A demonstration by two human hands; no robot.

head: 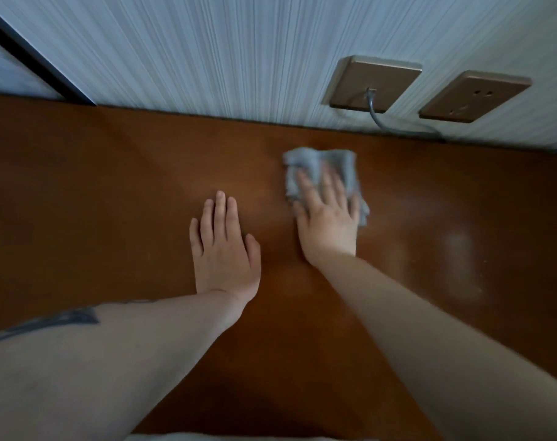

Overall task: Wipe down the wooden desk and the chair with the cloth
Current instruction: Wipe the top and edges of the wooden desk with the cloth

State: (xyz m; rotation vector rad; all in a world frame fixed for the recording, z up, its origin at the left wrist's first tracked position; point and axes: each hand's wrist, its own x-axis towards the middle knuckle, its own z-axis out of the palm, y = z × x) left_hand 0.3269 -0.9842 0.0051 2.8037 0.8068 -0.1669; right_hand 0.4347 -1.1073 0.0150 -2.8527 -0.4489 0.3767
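I read this as the desk-wiping step, well under way; my right hand (326,214) lies flat, fingers straight and a little spread, pressing the grey cloth (321,173) onto the wooden desk (111,186), the cloth bunched under and ahead of the fingertips and blurred, so I judge a stroke is in progress; my left hand (224,249) rests palm-down on the bare wood just beside it, fingers straight and together, holding nothing, seemingly bracing me. Next I would need to carry the cloth across the pale dusty smear (458,259) to the right of my right hand, keeping even pressure; the chair is not in view, so that part looks yet to come. Beyond my fingers the desk meets a striped pale wall (207,52); ahead and right of the cloth sit two bronze socket plates (372,84), a grey cable (374,114) plugged into the nearer one and trailing rightward along the desk's back edge; I would steer clear of it.
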